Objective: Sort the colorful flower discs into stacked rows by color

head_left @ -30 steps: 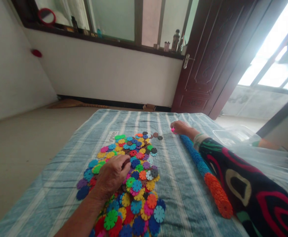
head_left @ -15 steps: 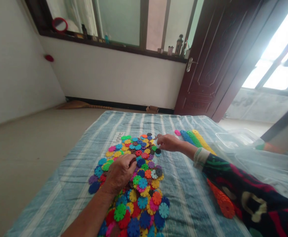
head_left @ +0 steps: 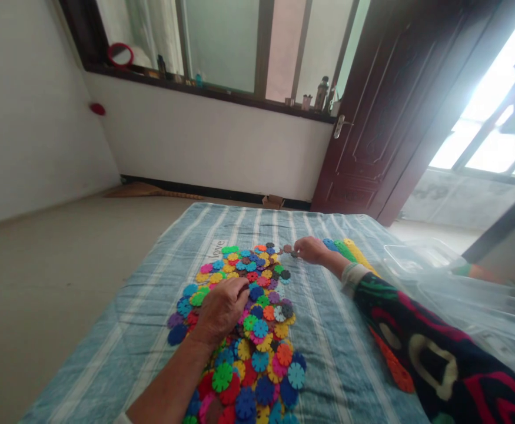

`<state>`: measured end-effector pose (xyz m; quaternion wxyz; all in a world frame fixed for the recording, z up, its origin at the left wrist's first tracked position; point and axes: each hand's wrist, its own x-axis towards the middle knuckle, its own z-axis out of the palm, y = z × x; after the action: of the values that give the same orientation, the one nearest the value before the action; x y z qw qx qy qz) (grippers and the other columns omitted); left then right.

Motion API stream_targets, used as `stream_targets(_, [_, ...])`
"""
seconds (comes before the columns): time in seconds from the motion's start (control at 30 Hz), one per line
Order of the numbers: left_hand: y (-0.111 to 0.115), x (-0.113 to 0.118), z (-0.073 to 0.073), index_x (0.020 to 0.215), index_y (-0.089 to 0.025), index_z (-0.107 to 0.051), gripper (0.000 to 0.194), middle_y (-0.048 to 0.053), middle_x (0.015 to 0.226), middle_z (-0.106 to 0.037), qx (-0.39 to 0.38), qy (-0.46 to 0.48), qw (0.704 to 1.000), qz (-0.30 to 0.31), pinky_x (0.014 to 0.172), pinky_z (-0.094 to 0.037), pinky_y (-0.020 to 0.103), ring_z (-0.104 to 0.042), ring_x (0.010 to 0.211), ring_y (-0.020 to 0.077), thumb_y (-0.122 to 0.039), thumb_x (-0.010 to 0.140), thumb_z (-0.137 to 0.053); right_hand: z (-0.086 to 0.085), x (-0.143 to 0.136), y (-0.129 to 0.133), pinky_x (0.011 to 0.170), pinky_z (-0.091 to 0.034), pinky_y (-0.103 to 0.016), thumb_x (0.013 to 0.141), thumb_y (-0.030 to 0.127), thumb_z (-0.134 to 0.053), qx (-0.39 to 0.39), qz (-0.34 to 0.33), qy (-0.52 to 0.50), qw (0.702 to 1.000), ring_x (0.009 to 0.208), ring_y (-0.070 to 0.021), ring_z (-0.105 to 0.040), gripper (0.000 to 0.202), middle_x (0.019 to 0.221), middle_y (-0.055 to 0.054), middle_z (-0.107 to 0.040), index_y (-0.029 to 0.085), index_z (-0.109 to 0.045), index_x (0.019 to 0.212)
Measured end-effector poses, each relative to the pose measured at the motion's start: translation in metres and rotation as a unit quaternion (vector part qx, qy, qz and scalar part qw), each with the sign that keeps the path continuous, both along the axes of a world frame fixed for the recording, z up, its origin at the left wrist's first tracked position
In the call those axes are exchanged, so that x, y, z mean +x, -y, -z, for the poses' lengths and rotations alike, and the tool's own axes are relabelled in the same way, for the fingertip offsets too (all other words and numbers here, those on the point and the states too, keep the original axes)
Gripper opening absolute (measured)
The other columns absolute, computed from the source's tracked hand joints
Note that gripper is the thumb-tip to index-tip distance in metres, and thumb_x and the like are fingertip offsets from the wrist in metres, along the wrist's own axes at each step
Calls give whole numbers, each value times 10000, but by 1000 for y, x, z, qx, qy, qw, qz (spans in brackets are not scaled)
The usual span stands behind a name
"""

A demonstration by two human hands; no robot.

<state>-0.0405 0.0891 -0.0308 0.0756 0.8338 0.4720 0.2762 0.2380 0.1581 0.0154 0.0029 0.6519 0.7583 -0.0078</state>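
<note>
Many colourful notched plastic discs [head_left: 260,328] lie in a long, overlapping pile on the bed cover. My left hand [head_left: 224,309] rests over the pile's left side, its fingers curled in; whatever they hold is hidden. Beyond the pile's far right edge, my right hand [head_left: 312,250] is closed in a pinch at a small dark notched disc [head_left: 294,255] low over the cover. Beside that disc lies a brown disc [head_left: 287,248]. Right of this hand are rows of stacked discs: blue [head_left: 330,244], green [head_left: 344,251] and yellow [head_left: 361,257]. An orange row [head_left: 394,365] is partly under my right sleeve.
Clear plastic boxes [head_left: 420,259] stand at the right of the striped bed cover [head_left: 146,318]. Past the bed's far edge are a small cardboard box [head_left: 273,201], a broom [head_left: 138,190] and a dark red door [head_left: 367,118]. Bottles line the window sill [head_left: 239,97].
My right hand has moved a little right, away from the pile, and a dark disc now shows at its fingertips. The left hand stays over the pile. The view has shifted slightly.
</note>
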Motion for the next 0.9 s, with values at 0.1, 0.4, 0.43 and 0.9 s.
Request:
stream_targets(0.1, [-1, 0, 1, 869, -201, -645, 187, 55, 877, -695, 8, -7, 1000, 1, 771, -472, 313, -634, 855, 208, -239, 851, -463, 3, 6, -11, 724, -425, -234, 785, 145, -559, 4, 23, -13, 1000, 952, -197, -633, 307, 1028, -54, -710, 213, -709, 1044])
stream_targets(0.4, [0, 0, 1, 898, -206, -633, 210, 49, 883, -701, -4, 43, 999, 6, 766, -476, 303, -648, 851, 201, -284, 873, -439, 13, -13, -5, 659, -413, -210, 706, 126, -610, -3, -20, -64, 998, 831, -162, -637, 358, 937, -7, -716, 236, -713, 1031])
stream_targets(0.43, [0, 0, 1, 899, -207, -629, 218, 49, 884, -701, -6, 47, 999, 5, 764, -476, 302, -649, 849, 200, -289, 877, -429, 12, -15, -1, 653, -409, -206, 702, 125, -613, -7, -31, -69, 997, 818, -155, -634, 349, 919, -2, -715, 231, -715, 1018])
stream_targets(0.9, [-1, 0, -2, 960, -227, -634, 309, 33, 893, -724, -68, 77, 994, -38, 763, -482, 291, -678, 852, 205, -403, 875, -394, -11, -31, 44, 597, -349, -189, 712, 139, -644, -61, -131, -128, 981, 654, -98, -556, 218, 713, 24, -640, 181, -739, 904])
